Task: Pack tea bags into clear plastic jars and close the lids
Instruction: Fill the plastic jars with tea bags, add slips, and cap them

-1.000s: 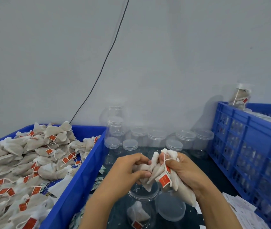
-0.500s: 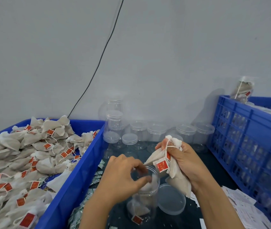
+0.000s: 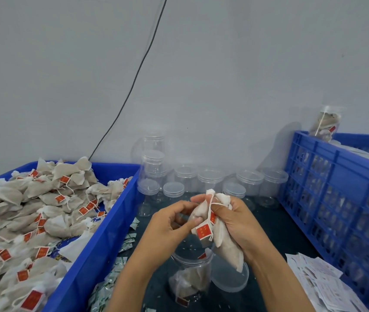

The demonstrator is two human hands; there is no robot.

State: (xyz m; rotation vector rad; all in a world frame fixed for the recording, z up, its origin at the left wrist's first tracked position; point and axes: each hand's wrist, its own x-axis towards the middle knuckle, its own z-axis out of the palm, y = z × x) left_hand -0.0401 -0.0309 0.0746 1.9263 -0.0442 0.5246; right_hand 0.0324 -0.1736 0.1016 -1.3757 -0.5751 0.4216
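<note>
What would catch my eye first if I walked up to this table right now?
Probably the two hands in the middle: the right hand grips a bunch of tea bags while the left hand pinches one, right above an open clear jar with some bags already inside. To the left, a blue bin is heaped with red-tagged bags, and empty jars line the wall behind.

Dark tabletop (image 3: pixel 273 235) — blue crates (image 3: pixel 102 239), clear jars (image 3: pixel 210 181), loose lid (image 3: pixel 228 278).
</note>
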